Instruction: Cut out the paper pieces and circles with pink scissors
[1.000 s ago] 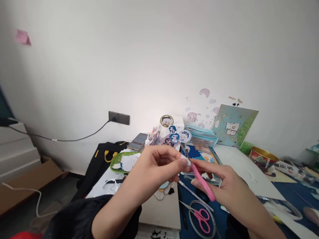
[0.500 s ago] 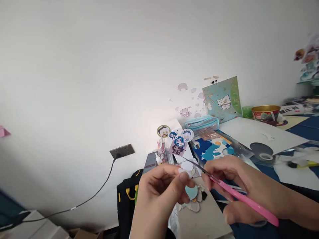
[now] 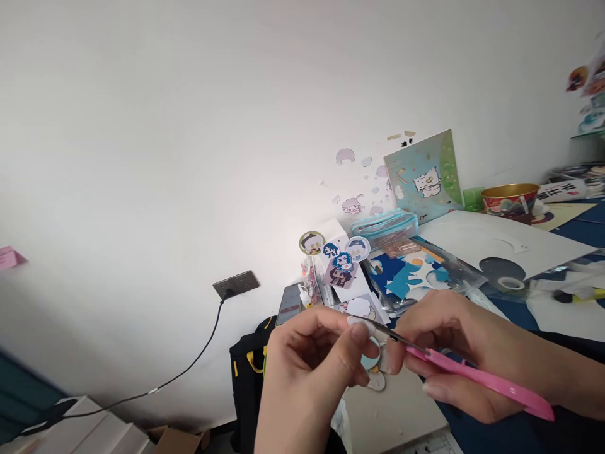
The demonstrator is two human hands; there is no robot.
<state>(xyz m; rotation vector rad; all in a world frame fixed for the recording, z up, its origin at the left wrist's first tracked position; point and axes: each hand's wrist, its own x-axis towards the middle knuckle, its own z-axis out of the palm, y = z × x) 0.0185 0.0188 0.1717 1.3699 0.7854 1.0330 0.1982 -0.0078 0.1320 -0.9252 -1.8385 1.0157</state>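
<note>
Between its thumb and index finger, my left hand (image 3: 316, 366) pinches a small white paper piece (image 3: 362, 324). My right hand (image 3: 454, 359) is closed on pink-handled scissors (image 3: 491, 382), whose dark blades point left and meet the paper at my left fingertips. The blades look close together. Below the hands lies a beige board (image 3: 397, 410), with a light blue round piece (image 3: 370, 354) and white scraps on it, partly hidden by my fingers. Beyond them is a card with a white rounded shape (image 3: 358, 307).
Round stickers (image 3: 312, 243) stand behind the hands, near a phone (image 3: 289, 302). Farther right are a clear blue-edged pouch (image 3: 385, 228), blue and white cutouts (image 3: 406, 277), a red tin (image 3: 510, 200) and a dark disc (image 3: 501, 270). A socket (image 3: 236, 284) with a cable is on the wall.
The scissor blades have come down onto the white piece at my left fingertips and look more closed. The camera view has shifted slightly.
</note>
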